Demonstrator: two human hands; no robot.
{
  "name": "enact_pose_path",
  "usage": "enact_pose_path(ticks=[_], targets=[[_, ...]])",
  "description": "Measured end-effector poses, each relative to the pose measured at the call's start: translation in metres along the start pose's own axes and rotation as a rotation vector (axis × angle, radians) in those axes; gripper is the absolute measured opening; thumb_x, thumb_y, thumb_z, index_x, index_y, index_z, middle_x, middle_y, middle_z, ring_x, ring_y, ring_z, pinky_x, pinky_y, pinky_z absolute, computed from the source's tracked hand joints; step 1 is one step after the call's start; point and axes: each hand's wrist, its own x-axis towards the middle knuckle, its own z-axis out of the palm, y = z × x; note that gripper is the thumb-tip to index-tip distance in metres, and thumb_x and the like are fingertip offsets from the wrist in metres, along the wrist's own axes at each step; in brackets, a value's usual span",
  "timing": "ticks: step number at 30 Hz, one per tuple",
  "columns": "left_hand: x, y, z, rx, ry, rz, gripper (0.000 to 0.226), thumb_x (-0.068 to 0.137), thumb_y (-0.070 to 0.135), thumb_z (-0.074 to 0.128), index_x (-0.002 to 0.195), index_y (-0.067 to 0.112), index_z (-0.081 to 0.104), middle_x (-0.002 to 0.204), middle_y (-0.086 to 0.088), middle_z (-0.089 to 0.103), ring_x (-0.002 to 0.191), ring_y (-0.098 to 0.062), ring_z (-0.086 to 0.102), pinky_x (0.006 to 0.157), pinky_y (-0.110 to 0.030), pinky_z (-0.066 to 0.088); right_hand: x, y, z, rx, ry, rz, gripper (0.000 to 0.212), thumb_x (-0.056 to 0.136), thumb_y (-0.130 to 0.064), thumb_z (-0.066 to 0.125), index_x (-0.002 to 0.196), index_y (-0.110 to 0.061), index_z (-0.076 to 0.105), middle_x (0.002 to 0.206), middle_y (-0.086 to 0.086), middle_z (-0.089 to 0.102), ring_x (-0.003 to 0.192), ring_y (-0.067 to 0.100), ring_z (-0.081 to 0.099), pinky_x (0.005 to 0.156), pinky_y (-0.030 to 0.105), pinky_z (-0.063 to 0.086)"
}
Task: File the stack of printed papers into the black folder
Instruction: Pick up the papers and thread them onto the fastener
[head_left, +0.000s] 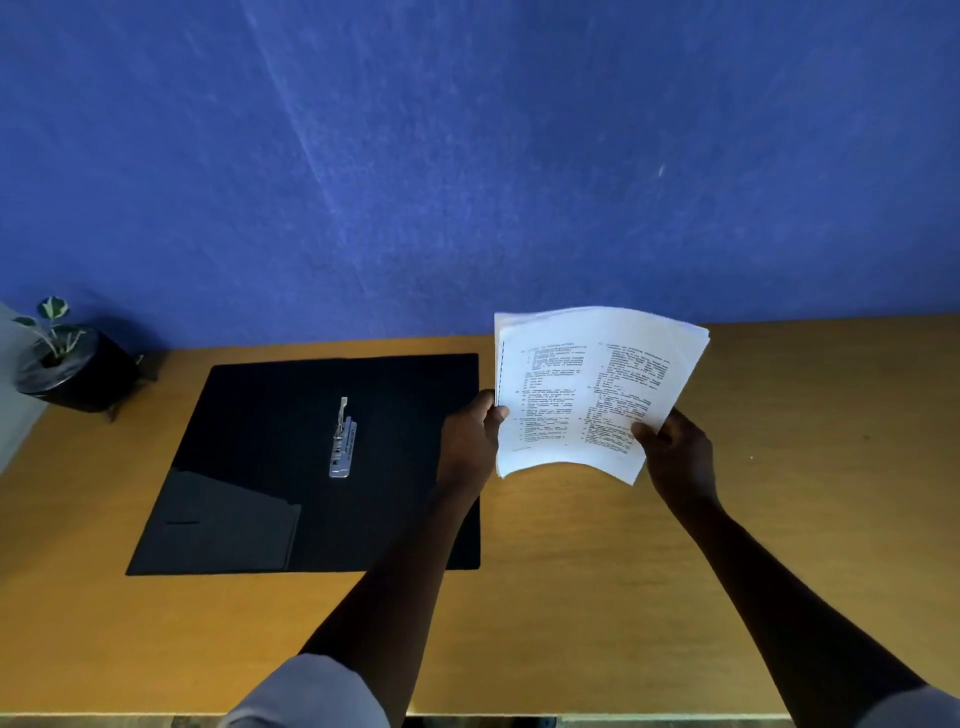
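Left hand (470, 441): grips the left edge of the stack of printed papers (587, 395), thumb on the top sheet.
Right hand (675, 452): pinches the stack's lower right corner, thumb on top.
Papers: held between both hands, apparently lifted off the wooden desk (779, 519), sheets bowed.
Black folder (270, 467): lies open just left of the left hand, which overlaps its right edge.
Metal clip (343, 441): at the folder's middle, left of the left hand.
Potted plant (67, 364): far left, beyond the folder.
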Motion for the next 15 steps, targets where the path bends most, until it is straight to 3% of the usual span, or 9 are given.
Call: enact_pose_path(ticks=[2,4,6,11,13,15], targets=[[0.003,-0.001,-0.004,0.0,0.036,0.001,0.023,0.099,0.019,0.058,0.076,0.024,0.055,0.065,0.011,0.06,0.056,-0.002,0.052,0.053,-0.023,0.042,0.0,-0.005,0.002,-0.003,-0.021,0.002,0.027,0.092,-0.012,0.065,0.119,-0.018,0.068,0.105,-0.013,0.07,0.087,-0.001,0.064,0.067,0.007,0.045],[0.005,-0.002,-0.012,-0.004,0.037,-0.011,0.017,0.098,0.018,0.059,0.081,0.021,0.061,0.069,0.01,0.064,0.059,-0.003,0.054,0.054,-0.023,0.043,0.0,-0.011,0.005,-0.004,-0.052,0.009,0.028,0.092,-0.013,0.064,0.118,-0.022,0.067,0.105,-0.013,0.07,0.087,-0.007,0.063,0.067,0.009,0.046],[0.007,-0.006,-0.021,0.002,0.027,-0.019,0.012,0.098,0.019,0.059,0.088,0.016,0.065,0.076,0.004,0.069,0.065,-0.012,0.061,0.059,-0.029,0.047,-0.001,-0.015,0.01,-0.002,-0.083,0.012,0.026,0.092,-0.013,0.064,0.117,-0.021,0.065,0.106,-0.011,0.071,0.089,-0.004,0.064,0.067,0.013,0.049],[0.005,-0.019,-0.043,0.075,0.04,-0.008,0.018,0.098,0.021,0.06,0.081,0.023,0.058,0.062,0.011,0.058,0.052,-0.002,0.049,0.049,-0.015,0.033,-0.008,-0.024,0.029,0.017,-0.141,0.018,0.025,0.09,-0.012,0.064,0.112,-0.023,0.065,0.103,-0.011,0.072,0.091,0.006,0.069,0.07,0.025,0.055],[0.004,-0.026,-0.053,0.066,0.047,-0.024,0.012,0.098,0.019,0.06,0.086,0.019,0.062,0.069,0.009,0.064,0.057,-0.003,0.054,0.052,-0.016,0.038,-0.01,-0.026,0.037,0.059,-0.187,0.036,0.024,0.09,-0.012,0.065,0.111,-0.023,0.065,0.103,-0.013,0.073,0.092,0.007,0.07,0.075,0.032,0.059],[0.003,-0.033,-0.063,0.026,0.048,-0.051,0.008,0.097,0.017,0.062,0.095,0.013,0.067,0.081,0.003,0.072,0.069,-0.011,0.064,0.061,-0.026,0.048,-0.01,-0.027,0.045,0.112,-0.235,0.07,0.025,0.089,-0.01,0.067,0.112,-0.021,0.067,0.105,-0.009,0.075,0.093,0.013,0.072,0.08,0.04,0.061]])
